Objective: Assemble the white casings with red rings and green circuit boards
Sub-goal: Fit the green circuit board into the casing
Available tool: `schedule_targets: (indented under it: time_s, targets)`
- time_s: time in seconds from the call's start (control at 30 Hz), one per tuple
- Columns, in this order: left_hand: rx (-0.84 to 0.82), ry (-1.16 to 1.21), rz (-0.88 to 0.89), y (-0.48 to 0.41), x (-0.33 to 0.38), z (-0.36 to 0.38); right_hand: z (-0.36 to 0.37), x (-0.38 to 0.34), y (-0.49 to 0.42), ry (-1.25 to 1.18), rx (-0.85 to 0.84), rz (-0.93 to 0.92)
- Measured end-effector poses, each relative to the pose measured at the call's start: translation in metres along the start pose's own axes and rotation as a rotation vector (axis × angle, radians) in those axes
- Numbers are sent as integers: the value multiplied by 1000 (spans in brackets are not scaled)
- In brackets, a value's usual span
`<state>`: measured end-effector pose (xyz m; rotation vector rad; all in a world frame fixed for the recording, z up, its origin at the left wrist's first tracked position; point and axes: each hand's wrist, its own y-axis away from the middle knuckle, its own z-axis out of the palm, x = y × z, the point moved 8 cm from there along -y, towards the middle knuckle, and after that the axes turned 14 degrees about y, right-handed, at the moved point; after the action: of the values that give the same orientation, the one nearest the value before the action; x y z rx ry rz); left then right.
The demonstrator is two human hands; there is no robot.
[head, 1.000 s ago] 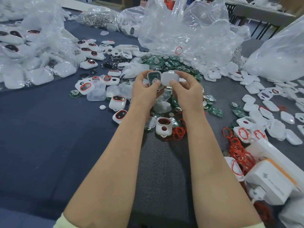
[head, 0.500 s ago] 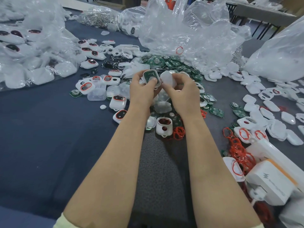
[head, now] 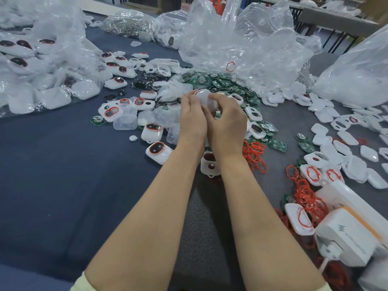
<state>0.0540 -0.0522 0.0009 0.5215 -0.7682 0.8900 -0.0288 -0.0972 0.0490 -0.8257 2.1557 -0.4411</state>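
**Batch partway: one unit in hand, much stock still loose**

Counter (head: 63, 175): judged mid-batch. A good number of units look done, and far more parts are still unassembled. Landmark for all positions: green circuit board pile (head: 220, 82).

Containers:
- Clear bag (head: 252, 45), just behind the board pile: crumpled, one red ring showing at its wall, other contents unreadable.
- Left bag (head: 31, 66), well left of the board pile: white casings with dark, red-rimmed windows, apparently finished.
- Right bag (head: 357, 70), well right of the board pile: whitish contents, cannot tell what.

Loose stock:
- White shells (head: 346, 141), right of the board pile: many, a few with rings laid on them.
- Finished casings (head: 157, 152), left of and nearer than the board pile: about a dozen.
- Red rings (head: 254, 154), on the near side of the board pile: a tangled heap.

Unit in work: white casing (head: 204, 97), held off the counter just on the near side of the board pile. Left hand (head: 192, 120) and right hand (head: 226, 120) both grip it, fingers (head: 222, 101) curled round it. Whether a board sits inside is hidden.
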Motion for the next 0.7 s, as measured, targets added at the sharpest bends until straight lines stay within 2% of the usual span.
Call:
schedule_targets:
  time_s: [0.3,0.7]
  targets:
    - [-34,22,52,4,5,-1,3,2,2,-93,19,51]
    - [66,-3,117,-2,16,-13,10,-12,6,-55,-21,-21]
